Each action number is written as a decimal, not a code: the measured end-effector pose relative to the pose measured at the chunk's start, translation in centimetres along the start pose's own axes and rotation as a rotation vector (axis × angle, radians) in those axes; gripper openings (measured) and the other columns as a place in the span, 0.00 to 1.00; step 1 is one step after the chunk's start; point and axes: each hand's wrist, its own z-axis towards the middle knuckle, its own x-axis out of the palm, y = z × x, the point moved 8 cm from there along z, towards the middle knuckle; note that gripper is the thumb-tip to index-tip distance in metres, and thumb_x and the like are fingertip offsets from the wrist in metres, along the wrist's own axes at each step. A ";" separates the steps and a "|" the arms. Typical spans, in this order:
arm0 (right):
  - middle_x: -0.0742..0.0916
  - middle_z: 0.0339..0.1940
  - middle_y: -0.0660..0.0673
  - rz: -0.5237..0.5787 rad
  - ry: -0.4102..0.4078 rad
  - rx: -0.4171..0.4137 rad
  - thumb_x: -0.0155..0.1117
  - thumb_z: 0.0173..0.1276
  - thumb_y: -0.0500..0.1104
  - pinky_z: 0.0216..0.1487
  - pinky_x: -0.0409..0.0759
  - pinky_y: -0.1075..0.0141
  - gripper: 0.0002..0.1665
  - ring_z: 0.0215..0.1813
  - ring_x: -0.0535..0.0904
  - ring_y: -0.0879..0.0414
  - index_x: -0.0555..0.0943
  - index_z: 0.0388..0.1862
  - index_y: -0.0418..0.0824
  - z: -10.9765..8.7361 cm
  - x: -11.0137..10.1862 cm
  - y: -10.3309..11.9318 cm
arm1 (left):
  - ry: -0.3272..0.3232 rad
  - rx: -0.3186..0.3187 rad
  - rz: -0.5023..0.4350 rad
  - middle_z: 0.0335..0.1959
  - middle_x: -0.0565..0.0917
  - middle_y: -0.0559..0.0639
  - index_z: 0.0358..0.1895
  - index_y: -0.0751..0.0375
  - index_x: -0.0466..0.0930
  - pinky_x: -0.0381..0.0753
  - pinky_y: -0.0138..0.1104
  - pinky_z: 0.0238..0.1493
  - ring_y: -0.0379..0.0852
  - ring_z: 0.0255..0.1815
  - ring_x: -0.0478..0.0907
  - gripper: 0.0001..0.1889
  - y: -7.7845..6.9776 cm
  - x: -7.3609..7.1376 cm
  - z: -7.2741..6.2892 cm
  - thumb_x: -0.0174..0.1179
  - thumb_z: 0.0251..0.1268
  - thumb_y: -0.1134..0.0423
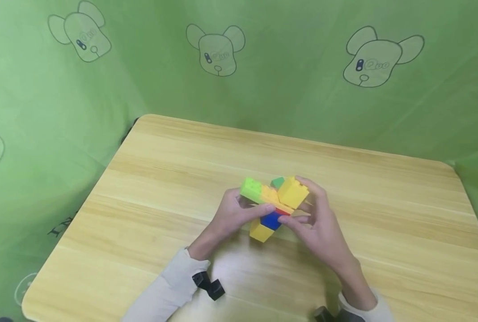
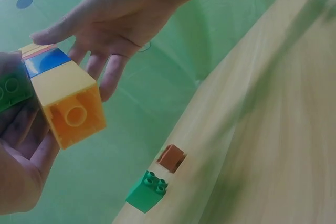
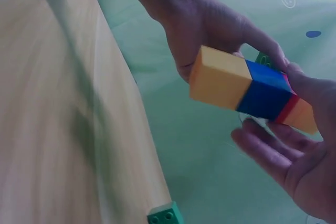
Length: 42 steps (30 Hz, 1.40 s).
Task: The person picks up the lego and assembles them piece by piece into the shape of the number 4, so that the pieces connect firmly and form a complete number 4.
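A build of joined toy bricks is held up above the table between both hands. Its stem has a yellow brick (image 1: 261, 231) at the bottom, a blue brick (image 1: 270, 220) above that, then a thin red layer. A light green brick (image 1: 251, 188) and a tall yellow brick (image 1: 293, 192) sit at its upper ends. My left hand (image 1: 230, 217) grips the left side, thumb across the front near the red layer. My right hand (image 1: 323, 228) holds the right side, thumb at the blue brick and index finger behind the tall yellow one; its other fingers spread loosely in the left wrist view.
On the wooden table (image 1: 142, 192), a loose green brick (image 2: 146, 192) lies beside a brown brick (image 2: 171, 158), beyond the hands. A green cloth (image 1: 287, 98) with printed bear heads hangs behind the table. Black devices (image 1: 209, 286) sit at the wrists.
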 end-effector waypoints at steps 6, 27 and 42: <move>0.74 0.72 0.41 0.017 0.023 0.002 0.75 0.54 0.18 0.43 0.90 0.60 0.61 0.58 0.83 0.59 0.57 0.82 0.43 0.3 0.1 0.3 | -0.007 -0.017 0.004 0.50 0.89 0.56 0.54 0.68 0.84 0.87 0.44 0.55 0.46 0.50 0.86 0.20 0.2 -0.2 0.0 0.71 0.65 0.59; 0.73 0.70 0.41 0.152 -0.034 -0.043 0.59 0.71 0.20 0.47 0.89 0.64 0.37 0.58 0.83 0.56 0.61 0.76 0.32 0.1 -0.5 0.1 | 0.011 -0.021 -0.002 0.50 0.88 0.59 0.55 0.69 0.83 0.88 0.44 0.53 0.44 0.49 0.87 0.20 0.1 -0.1 -0.2 0.70 0.65 0.60; 0.70 0.76 0.39 0.173 -0.012 -0.075 0.70 0.55 0.14 0.44 0.90 0.60 0.55 0.67 0.79 0.54 0.58 0.79 0.32 0.0 0.4 0.3 | 0.007 0.012 -0.018 0.48 0.89 0.60 0.53 0.72 0.84 0.88 0.45 0.54 0.45 0.48 0.87 0.19 -0.3 -0.4 -0.1 0.70 0.64 0.63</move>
